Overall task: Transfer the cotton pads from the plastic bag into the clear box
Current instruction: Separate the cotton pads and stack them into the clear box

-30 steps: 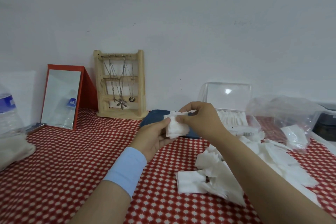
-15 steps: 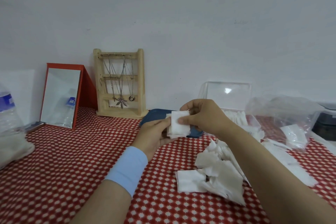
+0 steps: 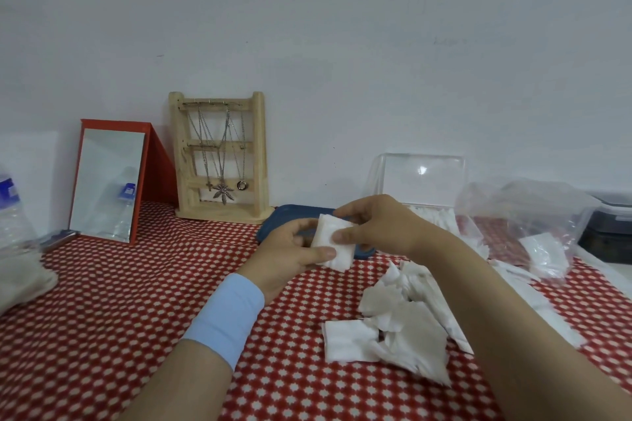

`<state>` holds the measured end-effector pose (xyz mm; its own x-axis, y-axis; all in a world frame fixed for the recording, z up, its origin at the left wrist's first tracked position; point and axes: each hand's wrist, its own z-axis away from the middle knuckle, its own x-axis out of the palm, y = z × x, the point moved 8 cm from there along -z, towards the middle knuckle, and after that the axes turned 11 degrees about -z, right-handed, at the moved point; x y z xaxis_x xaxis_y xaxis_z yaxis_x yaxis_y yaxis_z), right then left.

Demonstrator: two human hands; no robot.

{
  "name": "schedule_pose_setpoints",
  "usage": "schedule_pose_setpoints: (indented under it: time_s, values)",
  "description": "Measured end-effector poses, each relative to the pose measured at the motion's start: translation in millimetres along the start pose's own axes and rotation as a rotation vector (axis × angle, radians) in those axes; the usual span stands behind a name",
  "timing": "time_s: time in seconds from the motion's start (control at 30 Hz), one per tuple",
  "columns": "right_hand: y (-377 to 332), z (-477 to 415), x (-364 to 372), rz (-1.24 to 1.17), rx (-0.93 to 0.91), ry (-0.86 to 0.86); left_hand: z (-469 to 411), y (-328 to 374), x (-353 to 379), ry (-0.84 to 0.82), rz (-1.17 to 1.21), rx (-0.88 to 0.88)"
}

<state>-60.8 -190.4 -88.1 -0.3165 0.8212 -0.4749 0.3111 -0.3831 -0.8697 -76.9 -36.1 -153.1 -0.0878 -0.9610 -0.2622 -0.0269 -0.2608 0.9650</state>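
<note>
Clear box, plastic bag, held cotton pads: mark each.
clear box (image 3: 422, 178), head view, on its raised lid.
plastic bag (image 3: 533, 212), head view, on its crumpled side.
held cotton pads (image 3: 327, 232), head view, on the front face.

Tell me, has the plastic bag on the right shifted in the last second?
No. The plastic bag still lies just right of the clear box, its edge beside the raised lid as before.
</note>
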Motion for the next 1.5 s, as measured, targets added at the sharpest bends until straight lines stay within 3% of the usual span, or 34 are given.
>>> schedule_pose_setpoints:
  time_s: [0.33, 0.53, 0.63, 0.83, 0.97, 1.1, 1.23, 1.5]
  values:
    - [7, 10, -25, -0.06, 0.144, -0.075, -7, 31, 15, 0.026, -0.159, 0.056]
    - [9, 12, -127, -0.096, 0.152, 0.232, -49, 93, 37, 0.153, -0.343, 0.148]
    - [28, 12, -167, -0.074, 0.221, 0.277, -79, 111, 68, 0.074, -0.554, 0.196]
    - [63, 15, -217, -0.218, 0.296, 0.471, -131, 119, 164, -0.237, -0.991, 0.329]
    - [86, 10, -220, -0.267, 0.361, 0.488, -155, 100, 206, -0.373, -1.285, 0.284]
    - [105, 10, -218, -0.285, 0.427, 0.528, -161, 97, 212, -0.294, -1.24, 0.278]
    - [121, 8, -215, -0.135, 0.52, 0.503, -165, 105, 209, -0.155, -1.301, 0.396]
    - [119, -6, -205, 0.434, 0.563, 0.371, -170, 96, 200, -0.12, -1.493, 0.401]
